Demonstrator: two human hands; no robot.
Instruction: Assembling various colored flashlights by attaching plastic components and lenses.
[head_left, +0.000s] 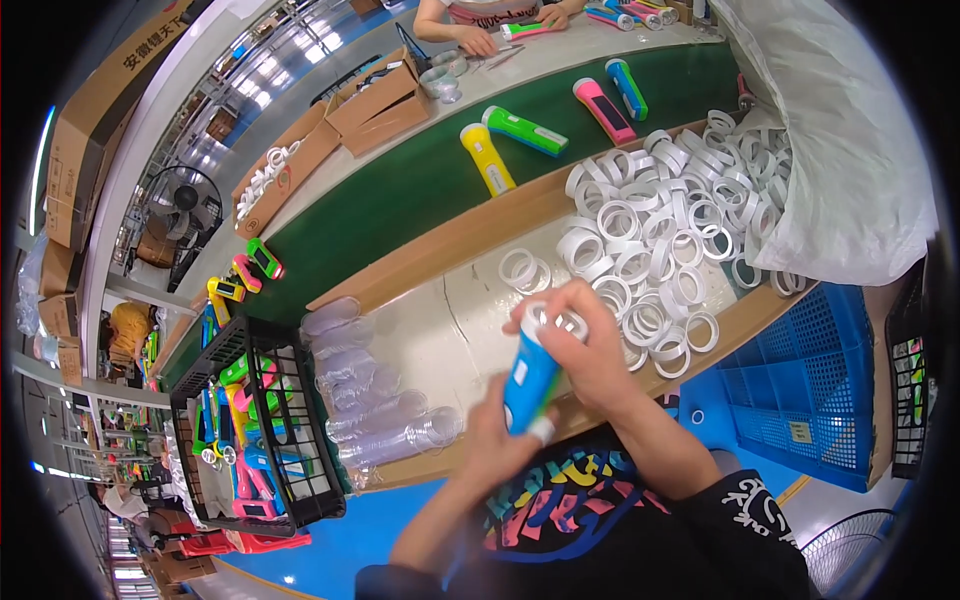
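So my left hand [497,440] and right hand [585,350] both grip a blue flashlight [529,378] by the cardboard tray [435,253]'s near edge.

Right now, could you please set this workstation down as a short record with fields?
Left hand: grips the lower part of a blue-and-green flashlight
Right hand: on that flashlight's white upper end
Cardboard tray: white rings heaped right, clear plastic tubes left
Green belt: yellow, green, pink and blue flashlights
Black crate: flashlights in several colours
Across the belt: another person's hands, green-and-pink flashlight
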